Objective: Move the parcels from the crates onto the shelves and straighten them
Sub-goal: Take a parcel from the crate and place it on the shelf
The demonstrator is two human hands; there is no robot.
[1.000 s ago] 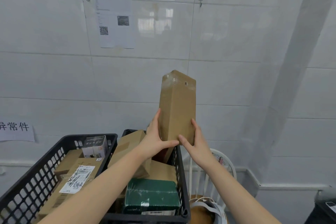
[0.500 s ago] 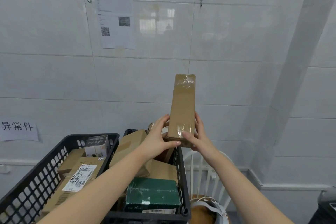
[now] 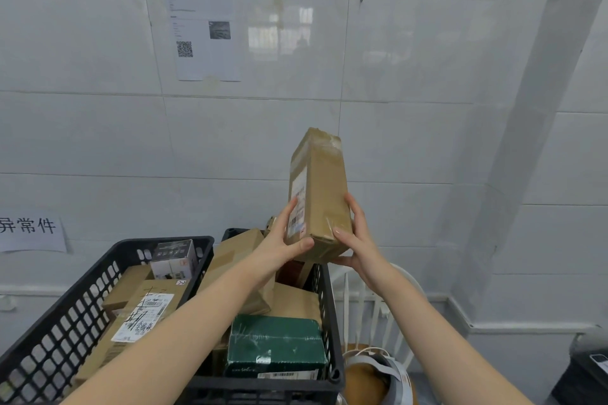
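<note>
A tall brown cardboard parcel (image 3: 324, 187) stands upright in the air above the crates, its taped top tilted slightly left and a shipping label showing on its left face. My left hand (image 3: 284, 242) grips its lower left side over the label. My right hand (image 3: 357, 242) holds the lower right side and cups the bottom corner. Below stand two black plastic crates: the right crate (image 3: 325, 312) holds a dark green box (image 3: 276, 344) and brown boxes, the left crate (image 3: 42, 339) holds several brown parcels and a small white box (image 3: 172, 260). No shelf is in view.
A white tiled wall rises straight ahead, with a printed sheet (image 3: 202, 26) and two hooks. A paper sign (image 3: 31, 232) hangs at the left. A white chair (image 3: 378, 309) with straps stands right of the crates. A dark bin (image 3: 585, 375) sits at the lower right.
The parcel has turned in my hands, so its labelled left face now shows. It has shifted slightly right and its top tilts left. My right thumb now lies along the front face.
</note>
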